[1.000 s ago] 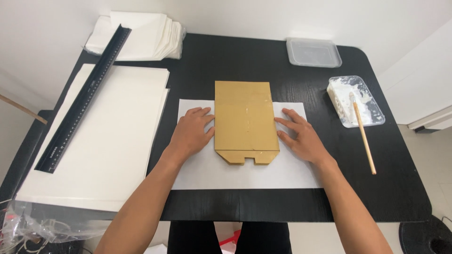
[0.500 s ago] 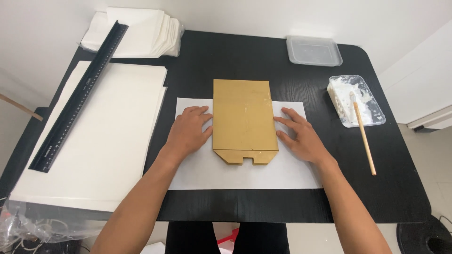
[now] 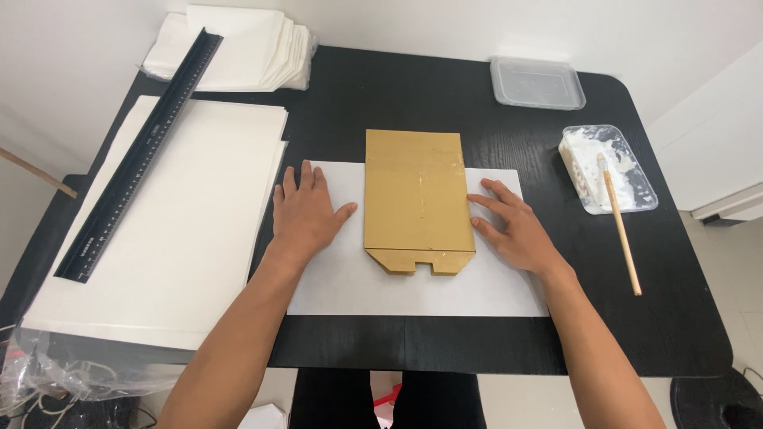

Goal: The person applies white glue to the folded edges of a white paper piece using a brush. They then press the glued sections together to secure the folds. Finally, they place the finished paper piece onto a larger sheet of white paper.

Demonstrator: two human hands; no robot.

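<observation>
1. Brown flat folded paper bag (image 3: pixel 415 199) lies in the middle of the black worktop (image 3: pixel 445 103), long side running from the far edge toward the near edge, its notched flap end pointing at the near edge.
2. Under it lies a white rectangular paper sheet (image 3: pixel 397 282), wider than the bag, spread across the worktop's centre and reaching close to the near edge.
3. Left hand (image 3: pixel 306 214) rests flat and open on the white sheet just left of the bag, fingers spread, thumb tip pointing toward the bag's left edge; it grips nothing.
4. Right hand (image 3: pixel 517 230) rests flat and open on the sheet at the bag's right edge, fingers apart, fingertips at or touching that edge; it grips nothing.
5. A large stack of white boards (image 3: pixel 175 238) covers the left side of the worktop, with a long black ruler (image 3: pixel 143 151) lying slantwise on it.
6. A pile of folded white sheets (image 3: pixel 246 48) sits at the far left corner.
7. A clear plastic lid (image 3: pixel 537 83) lies near the far edge on the right.
8. A clear tray of white paste (image 3: pixel 608 167) sits near the right edge, a wooden-handled brush (image 3: pixel 620 230) resting in it, handle toward the near edge.
</observation>
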